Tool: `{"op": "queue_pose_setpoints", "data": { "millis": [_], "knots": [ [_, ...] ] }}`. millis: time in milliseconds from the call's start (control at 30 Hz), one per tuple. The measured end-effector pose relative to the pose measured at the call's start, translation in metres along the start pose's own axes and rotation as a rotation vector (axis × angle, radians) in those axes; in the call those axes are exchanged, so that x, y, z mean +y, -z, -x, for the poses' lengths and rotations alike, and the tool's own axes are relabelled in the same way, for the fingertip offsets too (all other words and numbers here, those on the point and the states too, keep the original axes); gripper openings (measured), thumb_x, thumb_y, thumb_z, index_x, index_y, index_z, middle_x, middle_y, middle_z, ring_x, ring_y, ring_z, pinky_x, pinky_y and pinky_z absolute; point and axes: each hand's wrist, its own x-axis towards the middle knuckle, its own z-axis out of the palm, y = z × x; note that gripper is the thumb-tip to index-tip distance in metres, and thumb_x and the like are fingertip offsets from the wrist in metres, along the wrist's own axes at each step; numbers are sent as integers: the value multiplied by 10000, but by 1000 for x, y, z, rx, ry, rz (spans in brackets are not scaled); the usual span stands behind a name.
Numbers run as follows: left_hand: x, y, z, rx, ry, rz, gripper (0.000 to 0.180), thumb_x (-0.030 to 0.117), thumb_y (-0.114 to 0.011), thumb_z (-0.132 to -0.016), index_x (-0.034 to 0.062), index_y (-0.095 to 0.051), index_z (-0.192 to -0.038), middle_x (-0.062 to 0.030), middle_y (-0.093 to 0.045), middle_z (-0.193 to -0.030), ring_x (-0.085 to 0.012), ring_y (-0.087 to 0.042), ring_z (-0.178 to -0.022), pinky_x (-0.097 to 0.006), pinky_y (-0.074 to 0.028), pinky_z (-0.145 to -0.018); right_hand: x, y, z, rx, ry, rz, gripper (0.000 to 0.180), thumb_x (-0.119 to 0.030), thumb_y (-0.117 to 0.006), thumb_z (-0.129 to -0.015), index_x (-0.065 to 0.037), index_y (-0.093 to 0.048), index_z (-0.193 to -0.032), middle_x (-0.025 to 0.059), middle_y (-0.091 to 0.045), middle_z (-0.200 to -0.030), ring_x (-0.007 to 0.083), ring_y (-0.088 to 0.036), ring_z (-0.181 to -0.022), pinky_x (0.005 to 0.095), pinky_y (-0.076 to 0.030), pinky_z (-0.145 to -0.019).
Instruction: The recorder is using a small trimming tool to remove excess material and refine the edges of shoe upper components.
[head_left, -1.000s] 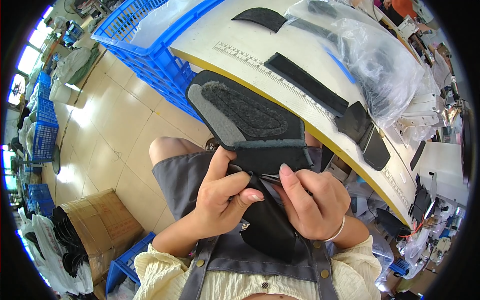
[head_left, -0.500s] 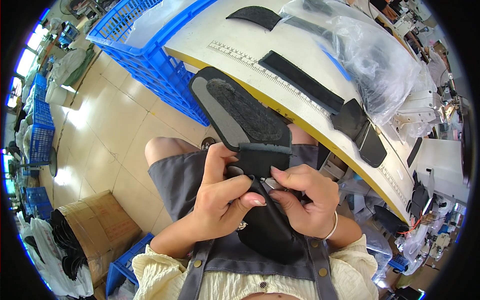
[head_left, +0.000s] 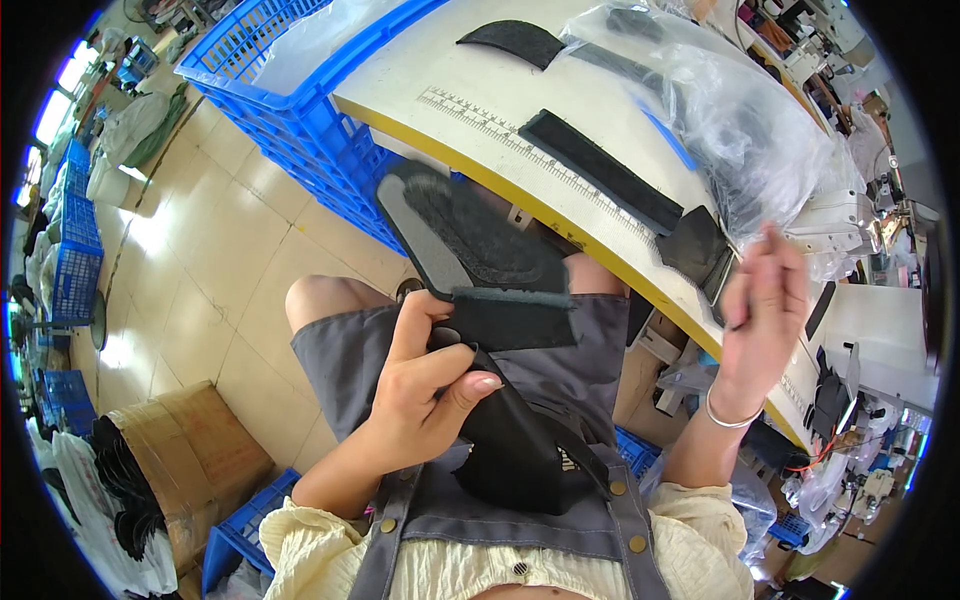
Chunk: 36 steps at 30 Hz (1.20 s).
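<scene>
My left hand (head_left: 425, 385) grips a black felt-lined shoe piece (head_left: 470, 245) over my lap, thumb and fingers pinched on its folded lower part. More black pieces (head_left: 510, 440) lie on my apron beneath it. My right hand (head_left: 760, 305) is raised toward the white table (head_left: 470, 75), fingers loosely apart near a black piece (head_left: 695, 245) at the table's yellow edge; it looks blurred and I see nothing held in it.
On the table lie a long black strip (head_left: 600, 170), a curved black piece (head_left: 510, 40) and a clear plastic bag (head_left: 740, 120). Blue crates (head_left: 290, 100) stand left of the table. A cardboard box (head_left: 185, 450) with black pieces sits on the tiled floor at my left.
My right hand has let go of the black piece and risen to the right toward the table edge. My left hand now holds the piece alone.
</scene>
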Motion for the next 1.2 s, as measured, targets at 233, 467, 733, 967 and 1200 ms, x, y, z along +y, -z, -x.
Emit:
{"op": "queue_pose_setpoints", "data": {
  "millis": [233,467,733,967,1200],
  "knots": [
    [4,-2,-14,-62,-147,-3,285,240,-711,-796,-19,-592,-767,-293,-426,-1188,-373,-497,-964,-353,-406,-819,4,-60,15,-576,-213,219,624,-184,-808,-715,30,-493,-1209,60,-582,-1059,63,-542,-816,160,-410,-669],
    [-16,10,-16,-48,-123,-131,337,296,-758,-713,-7,-611,-709,-271,-432,-1276,-446,-404,-1164,-464,-321,-968,14,-88,32,-522,-346,-96,584,-109,-722,-775,32,-431,-1261,49,-592,-1064,71,-561,-804,218,-450,-674],
    [-15,25,-35,-234,-204,-95,391,376,-749,-689,55,-706,-906,-170,-484,-1324,-387,-361,-1276,-475,-291,-1036,-10,-83,24,-905,-1,127,228,-57,-676,-810,-6,-585,-1013,68,-554,-725,86,-517,-582,242,-408,-522],
    [-24,13,-18,-264,-166,55,256,191,-738,-741,-38,-671,-834,-226,-524,-1243,-413,-425,-1222,-451,-322,-1004,4,-74,39,-673,-419,-258,224,-167,-644,-888,3,-566,-1012,-28,-501,-701,29,-407,-647,217,-339,-560],
    [1,2,-23,-225,-128,170,245,107,-687,-800,-55,-566,-662,-295,-414,-1306,-448,-388,-1228,-435,-304,-1010,-3,-61,33,-321,-346,-129,84,-80,-673,-840,-12,-632,-866,-44,-544,-672,63,-460,-596,214,-342,-551]
  ]
}}
